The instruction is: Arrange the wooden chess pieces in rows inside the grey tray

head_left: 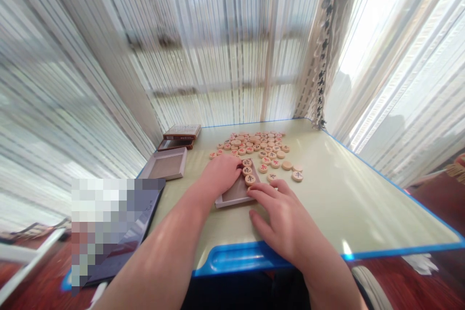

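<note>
A shallow tray [234,195] is set between the hands on the tabletop [337,203], open side up; its right wall is run away from the body, far end leaning left. Whether its long axis follows cannot be told, the far-left part being covered by the left hand [223,172]. There the fingers are curled; whether a disc is grasped cannot be told. Three lettered discs [247,170] are lined up front to back, just right of that hand. The right hand [279,208] is loosely spread, its index fingertip placed at the tray's right edge. Loose discs [250,150] are scattered beyond both hands.
</note>
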`<action>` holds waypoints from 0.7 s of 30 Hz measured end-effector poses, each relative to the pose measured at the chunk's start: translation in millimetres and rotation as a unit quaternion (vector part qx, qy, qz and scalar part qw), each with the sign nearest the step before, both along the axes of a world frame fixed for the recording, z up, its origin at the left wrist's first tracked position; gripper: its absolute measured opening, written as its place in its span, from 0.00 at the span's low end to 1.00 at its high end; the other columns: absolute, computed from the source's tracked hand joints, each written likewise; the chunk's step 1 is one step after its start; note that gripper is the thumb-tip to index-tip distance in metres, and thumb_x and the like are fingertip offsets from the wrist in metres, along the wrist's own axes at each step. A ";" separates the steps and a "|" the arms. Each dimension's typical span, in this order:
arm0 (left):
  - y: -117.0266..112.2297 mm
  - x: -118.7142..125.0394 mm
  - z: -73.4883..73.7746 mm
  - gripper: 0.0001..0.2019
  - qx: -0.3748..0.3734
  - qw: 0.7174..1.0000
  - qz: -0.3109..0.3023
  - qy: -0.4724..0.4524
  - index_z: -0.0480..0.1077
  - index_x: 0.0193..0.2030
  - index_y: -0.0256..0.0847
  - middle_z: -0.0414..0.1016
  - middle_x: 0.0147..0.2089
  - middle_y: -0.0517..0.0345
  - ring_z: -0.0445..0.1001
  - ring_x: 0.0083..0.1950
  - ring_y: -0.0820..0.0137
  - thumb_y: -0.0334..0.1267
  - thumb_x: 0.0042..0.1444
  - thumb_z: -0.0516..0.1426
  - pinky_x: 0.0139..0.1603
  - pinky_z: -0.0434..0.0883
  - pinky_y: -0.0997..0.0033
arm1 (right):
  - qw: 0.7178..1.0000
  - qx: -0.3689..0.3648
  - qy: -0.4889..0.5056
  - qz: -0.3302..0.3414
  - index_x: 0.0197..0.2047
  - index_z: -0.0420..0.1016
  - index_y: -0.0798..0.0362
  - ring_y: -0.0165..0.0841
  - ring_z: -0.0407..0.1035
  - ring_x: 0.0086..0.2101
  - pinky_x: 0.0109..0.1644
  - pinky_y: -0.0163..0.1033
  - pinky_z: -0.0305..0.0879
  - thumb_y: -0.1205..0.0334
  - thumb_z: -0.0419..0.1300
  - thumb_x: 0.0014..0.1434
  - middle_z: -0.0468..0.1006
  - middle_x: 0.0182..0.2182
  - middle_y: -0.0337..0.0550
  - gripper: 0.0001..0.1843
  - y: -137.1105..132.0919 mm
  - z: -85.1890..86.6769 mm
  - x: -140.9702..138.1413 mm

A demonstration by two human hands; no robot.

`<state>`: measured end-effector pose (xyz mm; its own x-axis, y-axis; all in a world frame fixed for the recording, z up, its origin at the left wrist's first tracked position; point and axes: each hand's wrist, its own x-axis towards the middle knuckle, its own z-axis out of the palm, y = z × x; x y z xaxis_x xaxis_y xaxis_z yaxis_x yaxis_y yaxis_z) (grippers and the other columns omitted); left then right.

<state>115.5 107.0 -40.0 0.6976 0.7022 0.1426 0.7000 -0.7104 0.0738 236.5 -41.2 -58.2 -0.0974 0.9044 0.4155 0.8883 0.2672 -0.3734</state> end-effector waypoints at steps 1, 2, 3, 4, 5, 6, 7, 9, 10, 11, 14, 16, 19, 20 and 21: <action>-1.3 -0.2 1.1 0.11 0.002 1.000 0.002 0.004 0.72 0.31 0.44 0.76 0.34 0.57 0.73 0.36 0.65 0.37 0.54 0.48 0.34 0.66 0.69 | 1.000 0.001 0.000 -0.001 0.48 0.71 0.50 0.41 0.58 0.45 0.52 0.49 0.57 0.64 0.54 0.55 0.72 0.48 0.42 0.17 0.1 -0.2 0.3; -2.8 -0.5 2.4 0.11 0.001 1.000 0.003 0.008 0.72 0.30 0.44 0.76 0.34 0.57 0.73 0.36 0.65 0.38 0.54 0.48 0.34 0.66 0.69 | 1.000 0.002 0.001 -0.002 0.48 0.71 0.51 0.41 0.58 0.45 0.52 0.49 0.58 0.64 0.54 0.55 0.72 0.47 0.42 0.17 0.0 -0.2 0.6; -4.2 -0.9 3.7 0.11 -0.001 1.000 0.003 0.011 0.72 0.30 0.43 0.76 0.34 0.56 0.73 0.36 0.65 0.38 0.54 0.49 0.34 0.67 0.69 | 1.000 0.003 0.001 -0.001 0.47 0.71 0.51 0.40 0.59 0.44 0.52 0.48 0.58 0.64 0.54 0.55 0.72 0.47 0.43 0.16 -0.2 -0.2 0.9; -5.6 -1.2 5.0 0.11 -0.004 1.000 0.003 0.015 0.72 0.30 0.43 0.76 0.34 0.56 0.73 0.36 0.65 0.38 0.54 0.49 0.35 0.67 0.69 | 1.000 0.004 0.002 -0.001 0.47 0.71 0.51 0.40 0.59 0.44 0.52 0.48 0.58 0.64 0.54 0.55 0.72 0.47 0.43 0.16 -0.4 0.0 1.2; -6.9 -1.3 6.1 0.10 -0.007 1.000 0.004 0.018 0.72 0.30 0.43 0.76 0.34 0.56 0.73 0.36 0.65 0.38 0.54 0.49 0.35 0.67 0.69 | 1.000 0.004 0.003 0.000 0.47 0.71 0.51 0.40 0.59 0.44 0.52 0.48 0.58 0.64 0.54 0.55 0.72 0.47 0.43 0.16 -0.7 0.1 1.5; -7.9 -1.4 7.0 0.11 -0.010 1.000 0.006 0.020 0.72 0.30 0.43 0.76 0.34 0.56 0.73 0.36 0.65 0.38 0.54 0.49 0.36 0.67 0.69 | 1.000 0.004 0.003 0.001 0.47 0.71 0.51 0.40 0.59 0.44 0.52 0.48 0.58 0.64 0.54 0.54 0.72 0.47 0.43 0.16 -0.9 0.1 1.6; -8.7 -1.2 7.7 0.11 -0.012 1.000 0.010 0.022 0.72 0.31 0.43 0.76 0.35 0.56 0.73 0.37 0.65 0.38 0.54 0.49 0.36 0.67 0.69 | 1.000 0.002 0.004 0.002 0.47 0.71 0.52 0.40 0.59 0.44 0.52 0.48 0.58 0.64 0.54 0.54 0.72 0.47 0.43 0.16 -1.1 0.1 1.7; -9.5 -0.5 8.1 0.11 -0.015 0.999 0.017 0.023 0.72 0.31 0.43 0.76 0.34 0.55 0.73 0.37 0.65 0.39 0.54 0.49 0.35 0.67 0.69 | 1.000 0.000 0.005 0.004 0.47 0.71 0.52 0.40 0.58 0.45 0.52 0.48 0.57 0.64 0.54 0.54 0.72 0.47 0.42 0.16 -1.1 0.0 1.6; -9.5 -0.1 7.9 0.11 -0.016 0.999 0.019 0.022 0.72 0.31 0.43 0.76 0.34 0.55 0.73 0.36 0.65 0.39 0.54 0.49 0.35 0.67 0.69 | 1.000 -0.002 0.006 0.004 0.47 0.71 0.52 0.40 0.58 0.45 0.53 0.47 0.57 0.64 0.54 0.54 0.72 0.47 0.42 0.16 -1.0 0.0 1.5; -9.4 0.2 7.6 0.11 -0.016 0.999 0.021 0.022 0.72 0.31 0.42 0.76 0.34 0.55 0.73 0.36 0.65 0.40 0.53 0.49 0.34 0.67 0.70 | 1.000 -0.002 0.006 0.005 0.47 0.71 0.52 0.40 0.58 0.45 0.53 0.47 0.57 0.64 0.54 0.54 0.72 0.47 0.42 0.16 -0.9 0.0 1.4; -8.7 0.9 6.3 0.11 -0.008 1.000 0.024 0.019 0.72 0.30 0.42 0.76 0.34 0.55 0.72 0.35 0.65 0.41 0.53 0.49 0.33 0.67 0.70 | 1.000 -0.002 0.008 0.005 0.47 0.71 0.52 0.40 0.58 0.45 0.53 0.47 0.56 0.65 0.54 0.55 0.72 0.46 0.43 0.16 -0.7 0.4 0.9; -8.4 1.0 5.6 0.11 -0.003 1.000 0.024 0.016 0.72 0.31 0.43 0.76 0.34 0.55 0.72 0.35 0.65 0.42 0.52 0.49 0.33 0.66 0.70 | 1.000 -0.001 0.009 0.004 0.48 0.70 0.52 0.40 0.59 0.45 0.53 0.47 0.57 0.65 0.54 0.55 0.72 0.46 0.43 0.16 -0.9 1.0 0.5; -8.2 0.0 5.7 0.12 -0.008 1.000 0.022 0.017 0.72 0.31 0.43 0.76 0.34 0.55 0.72 0.36 0.65 0.42 0.52 0.49 0.33 0.66 0.70 | 1.000 0.002 0.008 0.004 0.48 0.70 0.52 0.39 0.59 0.44 0.52 0.47 0.57 0.65 0.54 0.55 0.72 0.45 0.43 0.16 -1.5 2.5 0.0; -8.2 -0.6 6.1 0.12 -0.012 1.000 0.019 0.018 0.72 0.32 0.43 0.76 0.34 0.55 0.72 0.36 0.65 0.41 0.52 0.49 0.34 0.66 0.70 | 1.000 0.006 0.008 0.004 0.47 0.71 0.51 0.39 0.60 0.44 0.52 0.47 0.58 0.65 0.54 0.55 0.72 0.45 0.44 0.16 -1.6 2.9 -0.2; -8.1 -1.5 6.5 0.11 -0.018 1.000 0.015 0.018 0.72 0.32 0.43 0.76 0.34 0.55 0.72 0.36 0.65 0.41 0.52 0.49 0.34 0.66 0.70 | 1.000 0.010 0.007 0.002 0.47 0.71 0.51 0.39 0.60 0.44 0.52 0.47 0.58 0.65 0.54 0.55 0.72 0.45 0.44 0.15 -1.7 3.4 -0.3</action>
<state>114.0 98.9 -33.5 0.6801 0.7274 0.0911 0.7239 -0.6860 0.0737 236.2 -42.9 -54.9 -0.0951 0.8957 0.4343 0.8814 0.2785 -0.3814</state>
